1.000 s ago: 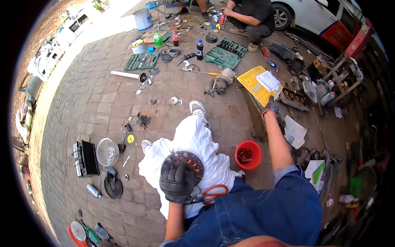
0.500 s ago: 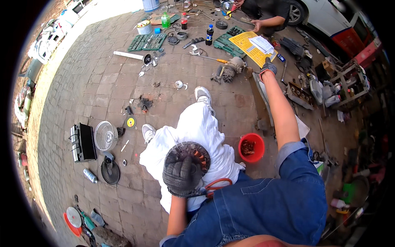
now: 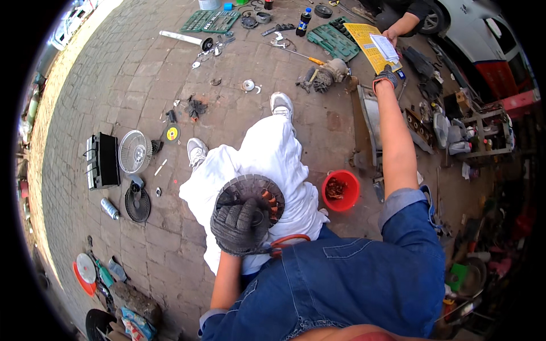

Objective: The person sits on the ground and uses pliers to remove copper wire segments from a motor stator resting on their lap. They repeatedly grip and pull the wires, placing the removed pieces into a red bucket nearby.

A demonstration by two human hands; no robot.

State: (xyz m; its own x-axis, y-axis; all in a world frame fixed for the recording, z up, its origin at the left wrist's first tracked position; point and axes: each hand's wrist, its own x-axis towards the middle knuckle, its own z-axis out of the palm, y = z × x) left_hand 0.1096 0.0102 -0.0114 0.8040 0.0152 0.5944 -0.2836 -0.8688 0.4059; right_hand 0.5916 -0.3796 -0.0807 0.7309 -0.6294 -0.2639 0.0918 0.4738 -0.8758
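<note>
A ring-shaped motor stator (image 3: 274,199) with copper windings rests on the white cloth (image 3: 267,148) over my lap. My left hand (image 3: 242,226), in a dark grey glove, is closed over its near side. Red-handled pliers (image 3: 289,240) lie on the cloth by that wrist, their jaws hidden. Far out to the right, my gloved right hand (image 3: 386,77) pinches the near end of a yellow printed sheet (image 3: 364,42). White papers (image 3: 384,48) lie on the sheet. Another person's hand (image 3: 393,36) is at its far right edge.
A red bucket (image 3: 341,190) with copper scraps stands right of my legs. Left are a black battery (image 3: 103,161) and fan parts (image 3: 135,152). Ahead are a motor assembly (image 3: 329,75), a green tool case (image 3: 334,40) and a cola bottle (image 3: 303,23). Shelving (image 3: 486,133) stands right.
My view has shifted, so the ground ahead sits higher in the picture. The yellow sheet has turned steeper, and the other person's hand now meets the papers' far edge. Both my hands keep their grip.
</note>
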